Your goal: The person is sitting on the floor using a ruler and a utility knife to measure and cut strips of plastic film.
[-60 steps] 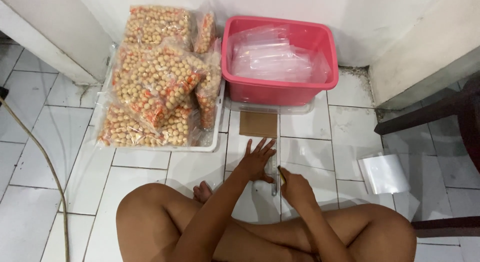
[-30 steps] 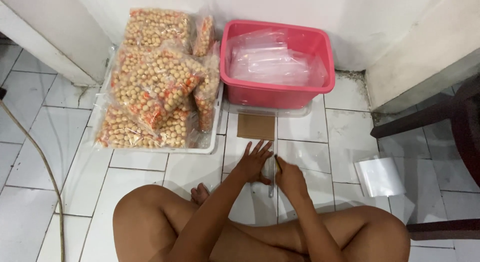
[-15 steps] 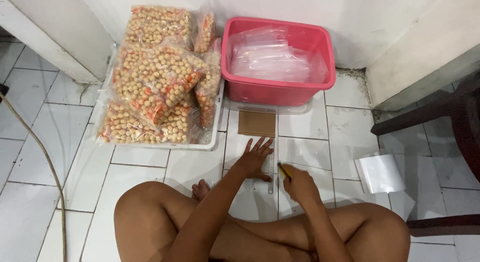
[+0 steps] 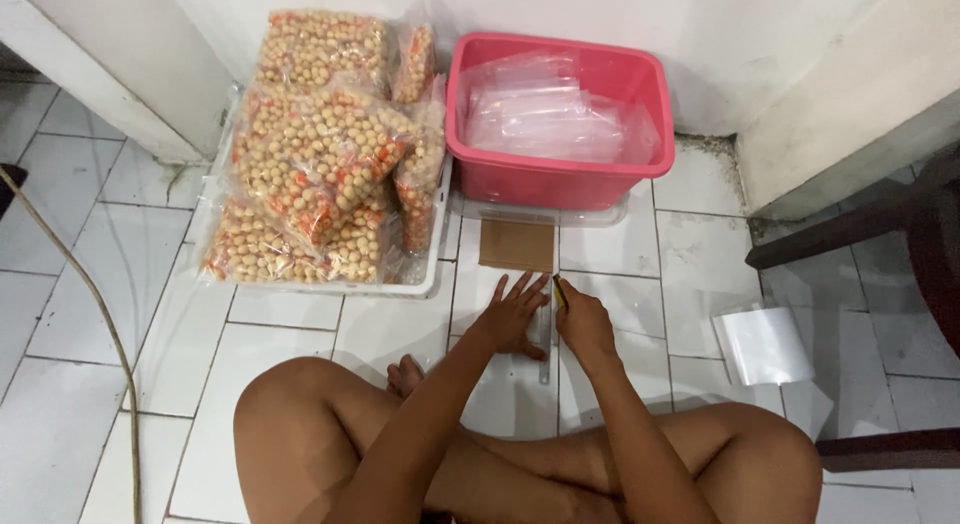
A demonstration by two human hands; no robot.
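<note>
**Straightedge cut on the floor tiles**

Ruler [image 4: 544, 336] lies at 12 o'clock from your crossed legs, below the brown card [image 4: 516, 246]. Your left hand [image 4: 512, 314] presses it flat, fingers spread; keep them off the edge. Your right hand [image 4: 583, 322] pinches a thin yellow tool [image 4: 558, 291]; draw it steadily along the ruler.

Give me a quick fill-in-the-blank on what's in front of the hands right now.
1. The left hand lies flat on a ruler on the ____ floor.
2. The tub holding clear bags is ____.
3. The right hand holds a thin ____-coloured tool.
4. The cardboard piece lies ____ the tub and the hands.

Missing: tiled; pink; yellow; between
</note>
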